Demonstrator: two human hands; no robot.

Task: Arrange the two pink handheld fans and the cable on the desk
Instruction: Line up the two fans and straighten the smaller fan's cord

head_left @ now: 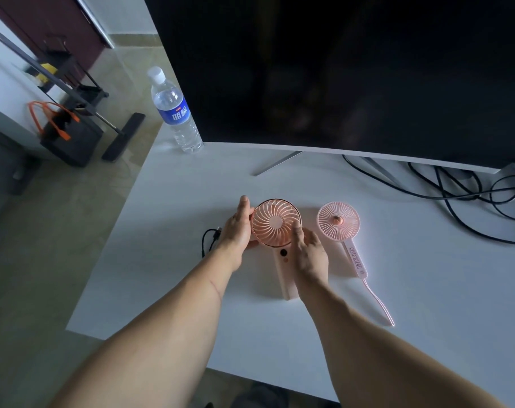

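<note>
1. While both hands sit on it, the larger pink plastic handheld fan with a round grille and thick block handle (pixel 275 228) lies flat on the white tabletop (pixel 426 275), head pointing away from the person.
2. Left hand (pixel 238 228): open, fingers straight, palm pressed against the left rim of the fan head. Not closed round anything.
3. Right hand (pixel 309 251): loosely open, fingers resting on the right side of the grille and the top of the handle; no full grasp visible.
4. Smaller pink fan with a thin flat handle marked SUMMER and a pink wrist loop (pixel 338 222): lies just right of the first, roughly parallel, untouched.
5. Short black cable with a plug end (pixel 210 237): left of the left hand, loosely bent, partly hidden by the wrist.
6. Judgement: fans look nearly side by side; the larger one is being squared up. The cable seems not yet tidied, so perhaps two-thirds done.
7. Containers: clear plastic water bottle with blue label and white cap (pixel 175 113), upright at the far left, capped, looks mostly full. Dark bag with orange handles (pixel 65 134) on the floor; contents not visible.
</note>
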